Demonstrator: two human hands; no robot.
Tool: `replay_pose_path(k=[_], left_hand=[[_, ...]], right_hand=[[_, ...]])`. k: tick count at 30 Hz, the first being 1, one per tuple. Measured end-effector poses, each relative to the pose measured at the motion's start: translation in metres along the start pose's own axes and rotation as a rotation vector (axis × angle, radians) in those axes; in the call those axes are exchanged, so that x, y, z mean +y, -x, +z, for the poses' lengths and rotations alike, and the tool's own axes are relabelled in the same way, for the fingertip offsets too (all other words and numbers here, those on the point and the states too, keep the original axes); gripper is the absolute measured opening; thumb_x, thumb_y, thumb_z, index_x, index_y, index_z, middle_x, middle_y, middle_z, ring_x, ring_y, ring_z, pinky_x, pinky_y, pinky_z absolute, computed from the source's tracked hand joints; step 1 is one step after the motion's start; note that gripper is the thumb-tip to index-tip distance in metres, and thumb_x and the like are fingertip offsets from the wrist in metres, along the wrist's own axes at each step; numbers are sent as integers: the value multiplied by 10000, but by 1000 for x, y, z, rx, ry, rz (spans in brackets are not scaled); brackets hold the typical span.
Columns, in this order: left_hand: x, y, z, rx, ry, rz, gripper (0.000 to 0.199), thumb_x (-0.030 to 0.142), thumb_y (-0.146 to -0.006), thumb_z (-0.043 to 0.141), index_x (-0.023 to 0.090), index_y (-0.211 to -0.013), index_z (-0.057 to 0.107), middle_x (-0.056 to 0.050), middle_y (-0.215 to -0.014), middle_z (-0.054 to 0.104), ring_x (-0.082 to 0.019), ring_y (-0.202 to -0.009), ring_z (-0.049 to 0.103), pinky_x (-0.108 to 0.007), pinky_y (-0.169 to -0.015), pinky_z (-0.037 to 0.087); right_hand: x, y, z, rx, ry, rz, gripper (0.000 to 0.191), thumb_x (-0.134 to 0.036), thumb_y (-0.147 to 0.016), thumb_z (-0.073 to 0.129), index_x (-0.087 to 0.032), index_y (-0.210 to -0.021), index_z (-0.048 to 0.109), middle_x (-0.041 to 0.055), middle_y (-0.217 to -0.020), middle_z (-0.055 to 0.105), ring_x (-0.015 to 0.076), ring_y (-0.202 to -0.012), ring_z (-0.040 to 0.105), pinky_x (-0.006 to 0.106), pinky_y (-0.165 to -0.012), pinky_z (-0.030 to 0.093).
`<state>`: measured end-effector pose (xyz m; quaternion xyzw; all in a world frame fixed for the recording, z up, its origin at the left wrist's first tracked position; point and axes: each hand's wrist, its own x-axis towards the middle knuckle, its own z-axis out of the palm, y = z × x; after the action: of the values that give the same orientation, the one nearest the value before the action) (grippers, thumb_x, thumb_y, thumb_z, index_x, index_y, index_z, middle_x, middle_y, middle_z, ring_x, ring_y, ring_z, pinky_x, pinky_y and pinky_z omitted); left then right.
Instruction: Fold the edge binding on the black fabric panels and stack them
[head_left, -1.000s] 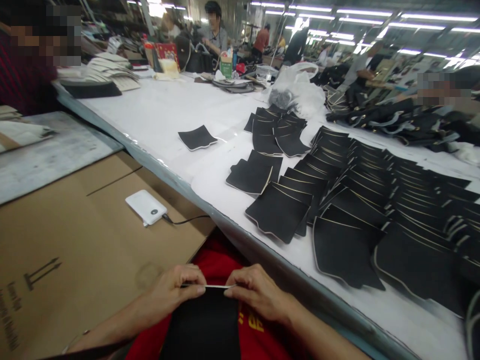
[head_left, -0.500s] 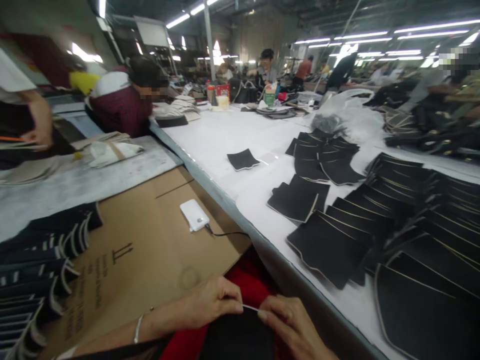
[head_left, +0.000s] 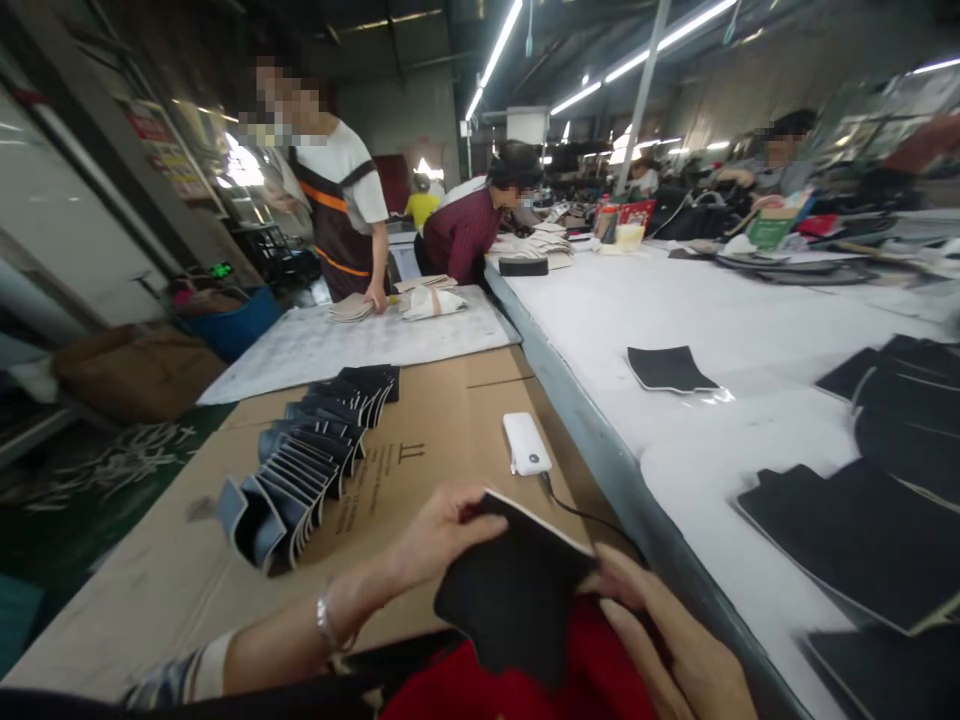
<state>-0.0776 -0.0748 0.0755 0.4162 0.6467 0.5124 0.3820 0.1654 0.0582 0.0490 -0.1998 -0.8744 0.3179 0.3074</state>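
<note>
The black piece point(head_left: 510, 590) is off the desk point(head_left: 570, 310), held up at the near edge of the cardboard point(head_left: 457, 395). The left hand's point(head_left: 442, 540) fingers pinch one end of its pale-rimmed side; the right hand's point(head_left: 667, 630) grip the other. Curled pieces point(head_left: 315, 450) stand in a row by the cardboard's left edge, while flat pieces point(head_left: 855, 520) lie right of the desk's left edge: the batch looks partly handled.
</note>
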Motion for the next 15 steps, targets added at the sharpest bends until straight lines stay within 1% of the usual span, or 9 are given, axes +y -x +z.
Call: replay_pose_path(k=[2, 4, 6, 7, 8, 10, 11, 12, 15], left_hand=[[22, 18, -42, 507, -341, 159, 220, 370, -869, 551, 166, -919, 618, -22, -871, 590, -154, -746, 544, -238, -676, 437], [39, 44, -91, 1025, -865, 250, 167, 304, -864, 521, 164, -792, 575, -55, -978, 610, -179, -839, 563, -279, -774, 436], [45, 77, -138, 1326, -1285, 77, 148, 270, -866, 501, 168, -764, 537, -87, -1088, 610, -235, -1008, 556, -328, -837, 432], [43, 95, -158, 1380, -1418, -88, 146, 286, -862, 502, 170, -778, 534, -96, -1146, 594, -262, -1056, 542, -355, -824, 439], [36, 113, -174, 1361, -1498, -262, 157, 307, -876, 480, 175, -821, 546, -101, -1196, 573, -282, -1082, 530, -368, -785, 451], [13, 143, -194, 1232, -1498, -591, 233, 350, -920, 396, 182, -902, 558, -128, -1249, 526, -322, -1100, 510, -378, -705, 459], [-2, 155, -197, 1179, -1435, -686, 257, 361, -930, 373, 184, -920, 559, -139, -1235, 522, -337, -1091, 508, -383, -687, 457], [-17, 163, -196, 1142, -1348, -720, 262, 368, -934, 373, 186, -906, 559, -135, -1191, 537, -345, -1068, 514, -391, -687, 455], [-55, 161, -170, 1077, -1137, -562, 249, 334, -919, 489, 179, -729, 532, -79, -947, 584, -287, -959, 559, -375, -742, 465]], right_hand=[[2, -4, 7, 68, 22, 49, 379, -400, -964, 481, -232, -1292, 568, 60, -1131, 718, 192, -936, 719, 260, -852, 591], [9, -2, 13, 71, 33, 43, 374, -399, -955, 504, -228, -1282, 567, 58, -1121, 721, 183, -897, 726, 250, -830, 599], [18, 4, 14, 37, 36, 0, 333, -399, -941, 534, -239, -1226, 600, 45, -1073, 735, 172, -836, 732, 226, -780, 606], [22, 6, 15, 15, 34, -22, 314, -397, -937, 542, -245, -1202, 614, 40, -1045, 740, 168, -809, 734, 218, -757, 607], [25, 7, 15, -3, 31, -42, 299, -394, -936, 543, -249, -1185, 623, 37, -1019, 743, 168, -790, 734, 215, -741, 608], [27, 5, 16, -16, 20, -74, 273, -377, -941, 535, -250, -1162, 632, 35, -978, 743, 169, -768, 731, 219, -729, 607], [27, 3, 17, -17, 11, -88, 261, -364, -944, 529, -249, -1154, 633, 37, -968, 741, 170, -766, 728, 222, -730, 605], [26, -1, 18, -12, 3, -107, 248, -349, -947, 525, -248, -1147, 632, 38, -958, 738, 169, -764, 725, 223, -728, 602], [18, -8, 21, 13, -8, -161, 209, -294, -953, 520, -252, -1132, 619, 29, -938, 726, 152, -760, 714, 199, -715, 581]])
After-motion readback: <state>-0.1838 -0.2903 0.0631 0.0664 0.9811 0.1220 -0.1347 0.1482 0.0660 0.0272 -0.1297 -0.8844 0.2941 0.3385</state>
